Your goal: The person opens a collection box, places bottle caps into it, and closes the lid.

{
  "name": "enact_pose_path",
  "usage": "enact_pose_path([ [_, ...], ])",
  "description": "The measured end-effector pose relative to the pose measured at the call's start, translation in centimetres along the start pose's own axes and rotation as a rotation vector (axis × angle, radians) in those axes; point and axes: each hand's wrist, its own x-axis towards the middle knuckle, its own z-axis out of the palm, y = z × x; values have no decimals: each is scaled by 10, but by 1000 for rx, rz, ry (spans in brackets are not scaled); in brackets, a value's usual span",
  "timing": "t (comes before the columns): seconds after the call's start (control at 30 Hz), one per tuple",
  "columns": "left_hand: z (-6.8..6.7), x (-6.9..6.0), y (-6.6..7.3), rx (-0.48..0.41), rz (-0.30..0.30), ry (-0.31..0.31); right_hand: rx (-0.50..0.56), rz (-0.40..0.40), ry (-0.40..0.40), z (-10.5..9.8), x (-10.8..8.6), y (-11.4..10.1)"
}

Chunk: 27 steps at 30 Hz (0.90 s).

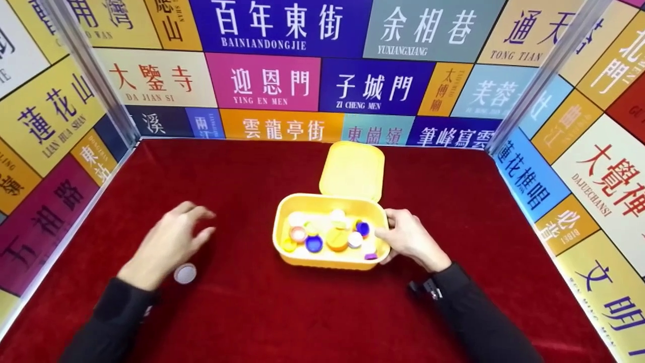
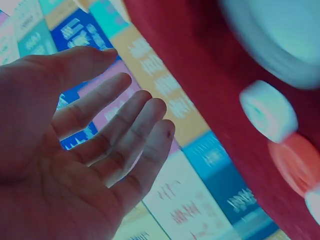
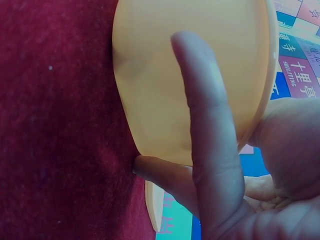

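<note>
A yellow box [image 1: 330, 263] stands on the red cloth, its lid [image 1: 352, 171] folded back behind it. Inside lie several bottle caps, among them a dark blue cap [image 1: 314, 244], an orange cap [image 1: 337, 239] and a purple one [image 1: 371, 256]. My right hand [image 1: 410, 237] grips the box's right end, with fingers [image 3: 212, 120] along the outer wall. To the left, my left hand [image 1: 169, 242] hovers with loosely bent fingers and an empty palm. A whitish cap [image 1: 185, 273] lies beside its wrist; the left wrist view shows a white cap [image 2: 268, 111] and a red cap [image 2: 297, 165].
Panels with printed street names [image 1: 267, 80] wall in the back and both sides of the red cloth [image 1: 242, 312]. Metal posts [image 1: 546, 70] rise at the back corners. The open lid reaches close to the back panel.
</note>
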Motion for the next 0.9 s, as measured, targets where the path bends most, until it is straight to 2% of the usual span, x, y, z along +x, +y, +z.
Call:
enact_pose_path([
  [0.13,-7,-12,-23,14,-73,-52,7,-7,-1,0,1,0],
  [0.23,-12,-20,-38,21,-126,-122,11,-7,-2,0,1,0],
  [0.4,-17,-29,-53,20,-179,-223,6,-6,4,-1,0,1],
  [0.5,-18,-31,-56,22,-184,-240,-1,-3,6,-1,0,0],
  [0.9,-19,-37,-61,25,-135,-235,22,-2,-10,-2,0,2],
])
